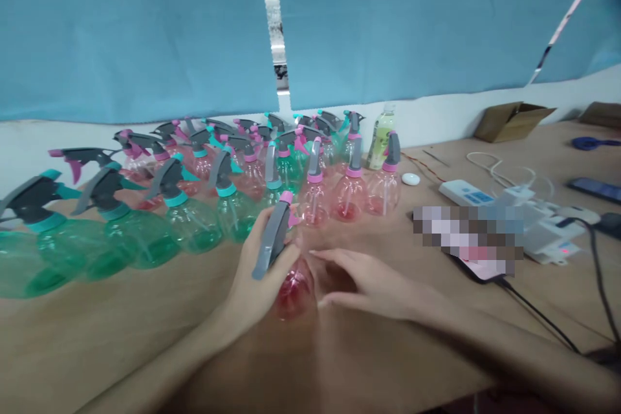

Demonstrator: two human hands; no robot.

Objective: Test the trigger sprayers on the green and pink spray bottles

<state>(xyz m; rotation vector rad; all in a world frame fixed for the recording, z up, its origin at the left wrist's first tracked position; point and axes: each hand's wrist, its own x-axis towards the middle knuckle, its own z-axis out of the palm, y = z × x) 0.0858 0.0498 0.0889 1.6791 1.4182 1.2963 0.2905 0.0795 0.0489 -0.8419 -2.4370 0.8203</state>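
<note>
A pink spray bottle with a grey and pink spray head [295, 294] stands near the front middle of the table. Wrapped round its neck, just under the head, is my left hand [259, 272]. My right hand [363, 278] is at the bottle's right side, thumb and fingers apart, its fingertips close to the bottle; whether they touch it I cannot tell. Behind my hands stand several pink spray bottles [349, 197], and to the left a row of several green ones [194, 223] with grey and teal heads.
On the wooden table [145, 336], a phone [485, 265] with a cable lies right of my right hand. Beyond are a power strip [466, 193], a white round object [411, 178], a drink bottle [381, 139], a cardboard box [512, 121] and cables.
</note>
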